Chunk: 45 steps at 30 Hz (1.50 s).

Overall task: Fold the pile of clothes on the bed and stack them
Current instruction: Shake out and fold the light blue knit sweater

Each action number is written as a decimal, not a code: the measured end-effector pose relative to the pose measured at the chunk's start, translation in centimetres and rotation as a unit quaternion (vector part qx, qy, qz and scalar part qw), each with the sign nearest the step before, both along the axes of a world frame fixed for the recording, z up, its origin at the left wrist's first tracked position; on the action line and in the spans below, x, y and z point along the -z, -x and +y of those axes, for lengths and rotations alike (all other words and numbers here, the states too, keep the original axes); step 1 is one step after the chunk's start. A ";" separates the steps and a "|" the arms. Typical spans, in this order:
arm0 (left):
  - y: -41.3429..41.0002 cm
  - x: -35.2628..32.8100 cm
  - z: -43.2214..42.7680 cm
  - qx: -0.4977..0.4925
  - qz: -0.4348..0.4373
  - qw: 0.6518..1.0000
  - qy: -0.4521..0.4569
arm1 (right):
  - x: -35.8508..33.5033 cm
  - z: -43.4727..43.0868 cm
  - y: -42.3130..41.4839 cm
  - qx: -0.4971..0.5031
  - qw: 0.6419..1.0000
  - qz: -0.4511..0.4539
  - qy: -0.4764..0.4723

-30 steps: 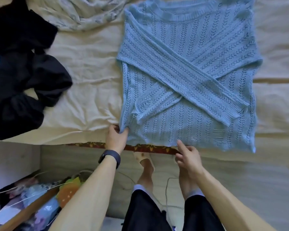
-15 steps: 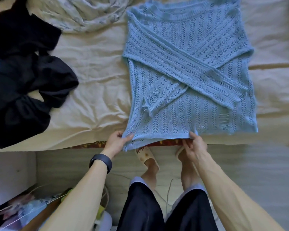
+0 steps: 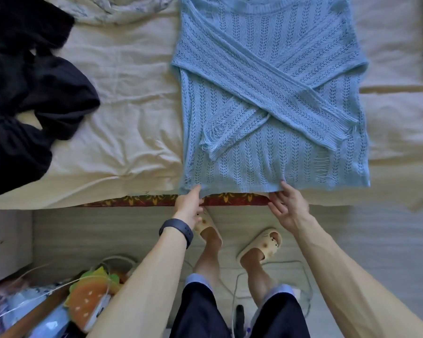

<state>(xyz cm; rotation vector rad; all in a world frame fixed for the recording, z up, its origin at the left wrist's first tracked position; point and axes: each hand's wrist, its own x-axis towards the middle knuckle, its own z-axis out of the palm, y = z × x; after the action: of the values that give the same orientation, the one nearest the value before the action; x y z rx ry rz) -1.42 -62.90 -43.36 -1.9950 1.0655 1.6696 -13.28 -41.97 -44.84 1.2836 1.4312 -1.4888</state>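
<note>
A light blue knit sweater (image 3: 274, 98) lies flat on the bed, its two sleeves crossed over the front and its hem along the near bed edge. My left hand (image 3: 189, 203), with a dark wristband, is just below the hem's left corner; its thumb tip touches the hem and its fingers curl loosely below. My right hand (image 3: 287, 206) is at the middle of the hem with fingers spread and one fingertip on the knit. A heap of unfolded black clothes (image 3: 34, 93) lies on the left of the bed.
A pale patterned cloth (image 3: 108, 8) is bunched at the bed's far side. The cream sheet (image 3: 127, 106) ends at a red patterned bed edge (image 3: 230, 199). On the floor are my slippered feet (image 3: 261, 247), cables (image 3: 235, 289) and clutter (image 3: 88, 296) at lower left.
Both hands pinched the hem half a second ago. Now they have drawn back below it with fingers loosened, and the hem lies at the bed edge. The right hand moved along the hem.
</note>
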 end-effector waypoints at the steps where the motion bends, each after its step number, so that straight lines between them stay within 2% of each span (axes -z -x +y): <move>1: 0.5 0.3 0.2 -0.040 0.013 0.999 -0.027 | 0.0 0.4 0.1 0.009 1.000 -0.009 0.004; 6: 0.9 2.0 0.6 -0.148 0.022 0.988 0.041 | 0.0 3.4 1.7 0.084 0.996 0.019 0.001; 15: -2.3 1.8 3.2 -0.273 0.081 0.957 0.049 | -0.1 9.0 4.2 0.093 0.993 0.044 -0.054; 18: -1.9 1.8 3.3 -0.255 0.077 0.963 0.043 | 0.0 10.4 3.2 0.069 0.993 0.046 -0.079; 21: -0.9 2.2 2.6 -0.244 0.079 0.966 0.025 | 0.2 11.1 3.6 0.044 0.997 0.048 -0.049; 25: 0.7 2.9 1.5 -0.283 0.087 0.955 0.013 | -0.2 11.5 6.7 0.064 0.995 0.078 0.001; 28: 1.0 2.9 2.0 -0.294 0.084 0.952 0.008 | -0.3 11.8 8.2 0.080 0.992 0.093 0.003; 33: 0.2 2.9 3.2 -0.218 -0.013 0.969 0.115 | -0.2 13.0 8.3 -0.007 0.985 0.124 -0.123; 36: -0.7 2.5 3.3 -0.202 -0.033 0.966 0.158 | -0.9 13.9 7.8 -0.030 0.978 0.144 -0.151; 38: -0.8 1.8 3.1 -0.228 -0.005 0.962 0.148 | -1.3 14.3 8.0 -0.025 0.980 0.147 -0.132; 41: -0.4 0.4 2.4 -0.317 0.088 0.941 0.077 | -2.2 14.4 8.7 0.052 0.990 0.125 -0.046; 43: -0.3 -0.4 1.9 -0.327 0.115 0.934 0.083 | -2.9 14.4 9.2 0.091 0.990 0.111 0.001; 45: -0.7 -1.0 1.6 -0.325 0.117 0.931 0.120 | -3.8 14.6 9.5 0.102 0.987 0.120 0.009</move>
<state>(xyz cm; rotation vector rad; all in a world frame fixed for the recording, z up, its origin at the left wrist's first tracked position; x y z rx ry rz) -0.77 -61.27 -42.39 -2.5494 0.7404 2.2387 -22.79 -27.32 -41.04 1.3062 1.4660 -1.8417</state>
